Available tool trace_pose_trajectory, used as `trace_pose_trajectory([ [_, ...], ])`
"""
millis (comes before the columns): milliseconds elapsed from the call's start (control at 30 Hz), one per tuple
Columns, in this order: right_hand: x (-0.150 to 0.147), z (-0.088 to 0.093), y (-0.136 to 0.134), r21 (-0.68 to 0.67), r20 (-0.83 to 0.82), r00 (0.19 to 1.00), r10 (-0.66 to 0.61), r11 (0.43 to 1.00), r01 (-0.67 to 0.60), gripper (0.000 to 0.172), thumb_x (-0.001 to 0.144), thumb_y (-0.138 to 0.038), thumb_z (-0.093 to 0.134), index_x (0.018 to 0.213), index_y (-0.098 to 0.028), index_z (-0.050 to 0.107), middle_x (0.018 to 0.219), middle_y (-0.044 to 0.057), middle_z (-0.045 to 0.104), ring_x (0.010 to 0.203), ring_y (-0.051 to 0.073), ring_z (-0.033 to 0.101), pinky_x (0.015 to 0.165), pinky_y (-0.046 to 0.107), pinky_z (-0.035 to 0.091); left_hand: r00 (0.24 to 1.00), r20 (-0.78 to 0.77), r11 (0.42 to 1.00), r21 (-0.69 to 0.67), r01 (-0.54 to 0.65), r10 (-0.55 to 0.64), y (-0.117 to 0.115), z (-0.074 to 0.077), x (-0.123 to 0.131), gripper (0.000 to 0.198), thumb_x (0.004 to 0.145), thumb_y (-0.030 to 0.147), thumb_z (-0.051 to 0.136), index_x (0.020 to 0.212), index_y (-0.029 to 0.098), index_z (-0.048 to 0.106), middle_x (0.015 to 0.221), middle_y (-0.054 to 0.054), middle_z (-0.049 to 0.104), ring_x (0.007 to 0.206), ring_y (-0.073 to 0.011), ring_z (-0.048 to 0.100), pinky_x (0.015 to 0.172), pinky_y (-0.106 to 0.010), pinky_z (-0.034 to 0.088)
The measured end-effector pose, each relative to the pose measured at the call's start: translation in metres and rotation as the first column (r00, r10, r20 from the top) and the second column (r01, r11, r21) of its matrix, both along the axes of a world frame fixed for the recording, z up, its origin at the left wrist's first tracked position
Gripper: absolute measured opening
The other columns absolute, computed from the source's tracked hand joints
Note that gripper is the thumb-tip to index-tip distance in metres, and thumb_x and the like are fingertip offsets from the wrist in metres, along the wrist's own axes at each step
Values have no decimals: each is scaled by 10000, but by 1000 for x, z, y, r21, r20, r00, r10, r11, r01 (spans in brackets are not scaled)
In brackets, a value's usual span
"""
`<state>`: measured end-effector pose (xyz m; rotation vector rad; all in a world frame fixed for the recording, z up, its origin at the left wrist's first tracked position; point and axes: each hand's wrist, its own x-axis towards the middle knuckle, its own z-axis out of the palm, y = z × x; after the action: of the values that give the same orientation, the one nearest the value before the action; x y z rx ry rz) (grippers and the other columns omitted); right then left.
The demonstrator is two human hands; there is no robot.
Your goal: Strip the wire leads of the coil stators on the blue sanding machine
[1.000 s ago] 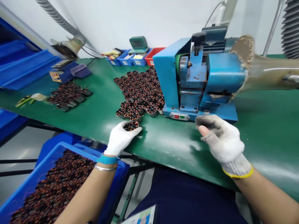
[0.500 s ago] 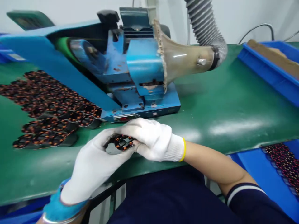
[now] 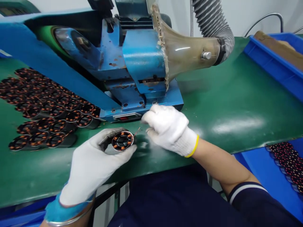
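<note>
Our left fingers grasp the wound stator; right fingers clenched just beside them, over the desk.

Two hands in white knit gloves were counted, the left hand at 7 o'clock and the right hand near the centre. One round copper-wound metal stator sat in the left; a cluster of like stators, several dozen and too many to count exactly, lay at 9 o'clock. There was one blue metal bench machine at 12 o'clock and one ribbed grey hose at 1 o'clock. There were two blue plastic bins, that one at 2 o'clock and the other bin at 4 o'clock
</note>
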<state>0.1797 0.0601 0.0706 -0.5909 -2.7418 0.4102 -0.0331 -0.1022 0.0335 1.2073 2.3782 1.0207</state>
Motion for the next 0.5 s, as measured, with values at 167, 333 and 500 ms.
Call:
trace_pose_trajectory([
  [167, -9, -7, -1, 192, 3, 961, 275, 943, -271, 464, 1196, -57, 602, 1499, -230, 907, 1419, 139, 905, 1250, 340, 826, 1196, 517, 675, 998, 54, 999, -24, -40, 41, 0, 12, 3, 541, 599, 672, 975, 1035, 352, 953, 1064, -37, 969, 967, -414, 936, 992, -561, 829],
  [333, 5, 4, 14, 184, 51, 997, 58, 981, -66, 446, 1187, 15, 552, 1170, -207, 939, 1135, 131, 881, 1067, 312, 796, 1112, 486, 657, 997, 52, 998, -16, -61, 62, 0, 12, 1, 506, 589, 664, 992, 972, 340, 934, 963, -33, 939, 882, -382, 912, 913, -523, 825],
  [500, 9, 4, 21, -548, -225, 966, -130, 837, -15, 141, 1200, -280, 861, 1208, -197, 974, 1194, 102, 939, 1158, 304, 900, 1062, 415, 706, 990, -18, 968, 211, -132, 139, 13, 3, 5, 550, 641, 703, 1004, 1009, 302, 918, 971, -49, 937, 862, -354, 900, 818, -497, 803],
])
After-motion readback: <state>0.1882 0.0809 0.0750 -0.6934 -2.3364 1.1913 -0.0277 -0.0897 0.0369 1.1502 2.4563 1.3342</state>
